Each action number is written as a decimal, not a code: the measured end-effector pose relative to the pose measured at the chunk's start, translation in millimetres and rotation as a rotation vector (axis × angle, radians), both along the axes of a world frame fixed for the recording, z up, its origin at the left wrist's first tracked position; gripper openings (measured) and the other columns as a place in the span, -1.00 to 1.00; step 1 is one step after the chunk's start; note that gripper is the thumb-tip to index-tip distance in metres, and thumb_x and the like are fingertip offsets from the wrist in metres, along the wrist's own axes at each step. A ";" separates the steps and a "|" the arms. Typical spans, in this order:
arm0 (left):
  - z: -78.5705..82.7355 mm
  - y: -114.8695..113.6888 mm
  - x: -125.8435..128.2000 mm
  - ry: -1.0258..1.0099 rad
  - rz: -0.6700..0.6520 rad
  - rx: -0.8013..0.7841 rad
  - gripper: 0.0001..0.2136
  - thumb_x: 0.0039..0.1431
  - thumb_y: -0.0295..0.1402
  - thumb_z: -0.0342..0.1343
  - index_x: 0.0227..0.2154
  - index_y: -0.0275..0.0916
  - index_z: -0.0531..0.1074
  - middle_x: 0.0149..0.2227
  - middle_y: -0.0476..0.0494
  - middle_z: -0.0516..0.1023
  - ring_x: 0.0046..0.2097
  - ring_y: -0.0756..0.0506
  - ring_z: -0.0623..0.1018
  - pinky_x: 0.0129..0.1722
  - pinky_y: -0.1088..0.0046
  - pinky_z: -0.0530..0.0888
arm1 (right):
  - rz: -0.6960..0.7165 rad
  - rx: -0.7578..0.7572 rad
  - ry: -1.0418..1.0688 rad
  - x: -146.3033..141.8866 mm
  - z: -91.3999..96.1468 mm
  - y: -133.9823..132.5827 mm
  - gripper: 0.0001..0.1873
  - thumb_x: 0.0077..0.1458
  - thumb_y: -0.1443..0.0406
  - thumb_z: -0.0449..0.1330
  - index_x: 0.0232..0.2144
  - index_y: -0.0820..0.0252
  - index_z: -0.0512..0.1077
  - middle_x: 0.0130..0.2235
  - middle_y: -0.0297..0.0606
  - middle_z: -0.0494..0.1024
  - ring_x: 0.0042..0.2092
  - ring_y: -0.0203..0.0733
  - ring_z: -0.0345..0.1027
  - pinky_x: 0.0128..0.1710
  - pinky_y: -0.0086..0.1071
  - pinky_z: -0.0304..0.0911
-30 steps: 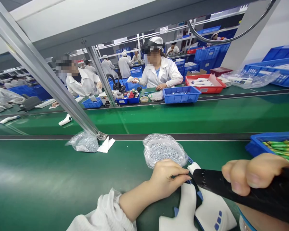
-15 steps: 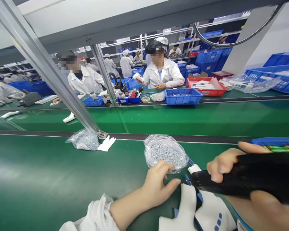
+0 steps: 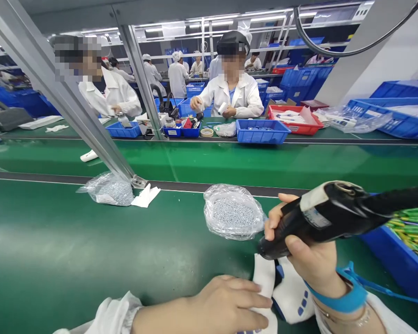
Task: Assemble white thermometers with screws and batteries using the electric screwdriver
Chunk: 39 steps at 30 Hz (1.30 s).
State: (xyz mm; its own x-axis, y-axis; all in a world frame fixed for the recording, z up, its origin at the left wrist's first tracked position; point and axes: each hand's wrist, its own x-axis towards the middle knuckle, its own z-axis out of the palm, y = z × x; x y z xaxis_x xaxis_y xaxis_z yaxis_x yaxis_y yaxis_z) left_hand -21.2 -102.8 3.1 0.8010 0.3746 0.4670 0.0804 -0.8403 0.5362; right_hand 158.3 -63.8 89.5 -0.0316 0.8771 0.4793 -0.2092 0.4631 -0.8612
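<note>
My right hand (image 3: 311, 257) is wrapped round a black electric screwdriver (image 3: 320, 218), tilted with its front end down and to the left. That end is over two white, blue-trimmed plastic housings, shaped like handheld thermometers; whether its bit touches them is hidden. My left hand (image 3: 226, 304) lies on the nearer housing (image 3: 264, 276) with its fingers stretched across it. Beside it, the other housing (image 3: 294, 301) lies partly beneath my right wrist, its row of blue marks showing. Beyond my hands sits an open clear plastic bag of small silvery screws (image 3: 233, 212).
A second bag of screws (image 3: 114, 191) and a crumpled white tissue (image 3: 146, 195) lie by the metal post. At right stands a blue bin (image 3: 386, 248) of green-wrapped parts. Across the green belt (image 3: 195, 162), co-workers in white sit behind a blue tray (image 3: 263, 134) and a red tray (image 3: 296, 127).
My left hand has moved from beside the screw bag down onto the nearer housing. The screwdriver has swung over the housings in my right hand, and the view has shifted.
</note>
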 end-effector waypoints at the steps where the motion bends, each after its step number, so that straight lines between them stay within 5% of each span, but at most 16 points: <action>1: 1.3 -0.3 -0.6 0.013 -0.016 -0.015 -0.79 0.24 -0.22 -0.02 -0.29 -0.19 0.45 -0.06 -0.03 0.53 0.04 -0.08 0.45 0.02 0.52 0.38 | 0.005 -0.001 -0.004 -1.1 -0.7 0.9 -0.54 0.11 0.18 0.20 0.05 0.06 0.21 -0.37 -0.30 0.34 -0.45 -0.27 0.28 -0.50 -0.36 0.29; 14: 24.1 -1.1 -4.2 0.119 -0.099 -0.154 -0.52 0.32 -0.13 -0.29 -0.25 -0.32 0.49 -0.02 -0.17 0.49 0.13 -0.08 0.36 0.16 0.60 0.16 | 0.037 -0.066 -0.072 -2.9 4.4 -1.6 -0.66 0.11 0.15 0.20 -0.08 0.02 0.27 -0.39 -0.32 0.34 -0.46 -0.29 0.27 -0.49 -0.37 0.29; 23: 22.8 -7.3 -7.1 0.239 -0.126 -0.130 -0.65 0.30 -0.18 -0.15 -0.13 -0.32 0.42 0.08 -0.10 0.40 0.22 -0.05 0.21 0.19 0.59 0.13 | 0.147 -0.116 -0.158 7.4 3.0 -2.1 -0.69 0.09 0.14 0.21 -0.11 -0.03 0.29 -0.38 -0.33 0.29 -0.45 -0.26 0.23 -0.48 -0.36 0.26; 33: 31.2 -5.7 -4.7 0.312 -0.126 -0.126 -0.70 0.23 -0.19 -0.01 -0.15 -0.30 0.42 0.08 -0.09 0.39 0.21 -0.06 0.22 0.11 0.53 0.28 | 0.071 -0.163 -0.116 6.3 0.4 1.3 -0.66 -0.01 0.13 0.28 -0.16 -0.04 0.34 -0.41 -0.34 0.32 -0.49 -0.25 0.23 -0.51 -0.33 0.24; 39: 28.3 -7.5 -4.4 0.302 -0.095 -0.121 -0.71 0.22 -0.17 -0.02 -0.16 -0.26 0.42 0.09 -0.09 0.39 0.20 -0.07 0.23 0.04 0.51 0.36 | 0.015 -0.077 -0.204 4.3 10.7 -4.0 -0.53 0.05 0.02 0.19 -0.02 -0.03 0.24 -0.41 -0.34 0.29 -0.50 -0.28 0.22 -0.51 -0.36 0.25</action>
